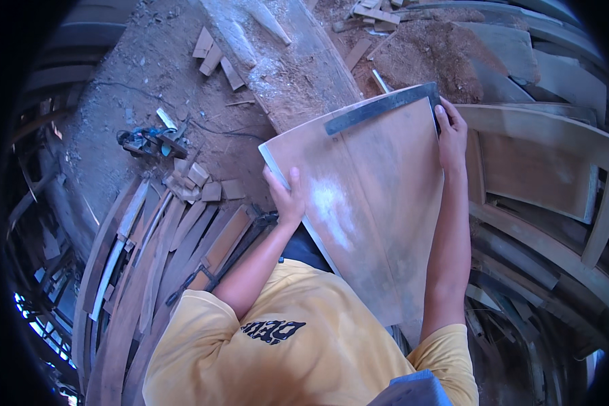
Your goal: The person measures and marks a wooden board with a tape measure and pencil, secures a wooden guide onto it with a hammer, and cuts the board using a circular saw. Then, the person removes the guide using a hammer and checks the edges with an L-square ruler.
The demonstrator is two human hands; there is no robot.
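Observation:
A broad wooden panel [379, 203] made of joined boards lies tilted in front of my body, with a pale powdery patch on its face. My left hand [287, 197] is closed around its left edge, thumb on top. A dark metal carpenter's square [379, 108] rests on the far right corner, its long arm lying across the face close to the far edge. At that corner my right hand [452, 135] is closed around the panel's right edge and the short arm of the square. The fingers beneath the panel are hidden.
Beyond the panel lies a thick, dusty timber beam [304, 61]. A power tool [152, 141] with a cord sits on the floor at left, near small wood offcuts [195, 179]. Stacked boards [149, 257] flank me at left; a framed wooden panel [538, 169] leans at right. Sawdust [433, 61] is heaped behind.

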